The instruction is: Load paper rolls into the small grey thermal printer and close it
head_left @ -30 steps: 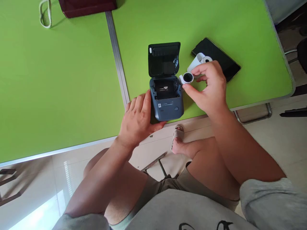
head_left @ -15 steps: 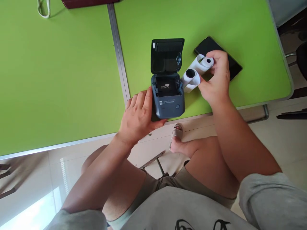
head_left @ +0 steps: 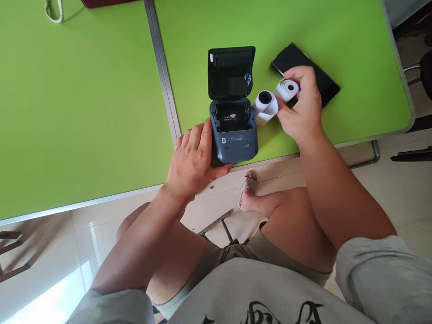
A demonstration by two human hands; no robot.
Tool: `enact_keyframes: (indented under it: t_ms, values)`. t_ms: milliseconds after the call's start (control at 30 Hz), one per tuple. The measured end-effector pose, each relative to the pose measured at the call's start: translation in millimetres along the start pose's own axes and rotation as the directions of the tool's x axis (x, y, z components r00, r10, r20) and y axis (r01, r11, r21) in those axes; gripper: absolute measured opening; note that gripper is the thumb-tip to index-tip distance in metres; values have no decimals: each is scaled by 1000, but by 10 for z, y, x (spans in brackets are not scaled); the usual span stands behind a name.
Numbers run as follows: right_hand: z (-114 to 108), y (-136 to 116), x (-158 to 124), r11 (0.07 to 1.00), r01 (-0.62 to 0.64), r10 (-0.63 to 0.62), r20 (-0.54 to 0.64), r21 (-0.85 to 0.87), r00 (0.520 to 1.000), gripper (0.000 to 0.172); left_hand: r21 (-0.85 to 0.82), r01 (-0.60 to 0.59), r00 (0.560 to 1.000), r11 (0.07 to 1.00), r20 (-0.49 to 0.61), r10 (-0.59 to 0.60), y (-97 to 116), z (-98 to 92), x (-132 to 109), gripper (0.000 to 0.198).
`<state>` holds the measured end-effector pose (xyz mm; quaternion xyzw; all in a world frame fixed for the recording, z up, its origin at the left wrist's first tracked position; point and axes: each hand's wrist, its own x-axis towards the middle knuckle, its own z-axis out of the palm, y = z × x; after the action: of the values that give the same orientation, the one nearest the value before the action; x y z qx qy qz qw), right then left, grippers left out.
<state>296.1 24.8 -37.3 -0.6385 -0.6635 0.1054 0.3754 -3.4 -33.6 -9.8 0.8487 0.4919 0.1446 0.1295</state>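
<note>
A dark blue-grey label printer (head_left: 236,148) sits at the table's front edge, its black lid (head_left: 232,74) tipped up and the paper bay exposed. Along its left side lie the fingers of my left hand (head_left: 191,157), with the thumb at the bottom front corner, gripping the body. My right hand (head_left: 303,103) is closed on a white paper roll (head_left: 285,91) with a small core. Beside the printer's right wall is a second white roll (head_left: 259,112) with a wide, dark core and a loose curl of paper; my right thumb is close to that curl.
Behind my right hand lies a black phone (head_left: 297,58) on the green table (head_left: 101,90). A metal strip (head_left: 165,76) divides the tabletop. At the far edge are a dark red object (head_left: 108,2) and a white cord loop (head_left: 56,13).
The paper stretched from the right-hand roll has drawn in, and that roll looks more compact. My left hand stays on the printer. The whole view has shifted slightly.
</note>
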Motion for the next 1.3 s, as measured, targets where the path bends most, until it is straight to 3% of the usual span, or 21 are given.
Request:
enact_keyframes:
  t_ms: [67,233,467,567,667,767,867,900,967,1033,1133,1300]
  values:
    - [5,25,1,1000,-7,6,12,29,1000,46,1,-4,1000,1000,1,4,2,-5,2,110]
    - [6,76,13,997,-3,2,-21,-73,1000,37,10,-3,1000,1000,6,3,7,-10,4,111]
    - [8,71,-22,999,49,-50,34,6,998,52,12,-15,1000,1000,-6,15,8,0,0,109]
    - [30,83,-21,995,75,-75,13,-61,997,54,7,-10,1000,1000,-5,10,2,6,1,110]
    - [36,90,27,999,40,-41,-66,-21,997,59,7,-11,1000,1000,-9,11,-2,10,2,112]
    - [-68,-109,80,997,54,-47,-129,50,991,67,6,-8,1000,1000,-11,8,2,10,0,110]
    - [-247,-579,70,983,182,-173,-183,33,968,56,8,-5,1000,1000,-14,5,7,17,-4,108]
    - [-292,-755,52,971,238,-231,-162,25,960,48,10,-4,1000,1000,-18,5,7,21,-4,109]
    - [-323,-1051,12,945,327,-326,29,-21,945,34,17,-4,1000,1000,-25,4,7,29,-5,110]
    - [-274,-1216,-12,950,309,-295,198,-43,935,24,21,-4,1000,1000,-26,4,6,32,-6,112]
    - [-133,-1231,-4,974,218,-189,308,-62,932,15,22,-13,1000,1000,-19,13,8,28,-10,112]
    - [-28,-1141,50,955,279,-229,351,-100,908,8,28,-20,1000,999,-20,20,6,26,-27,109]
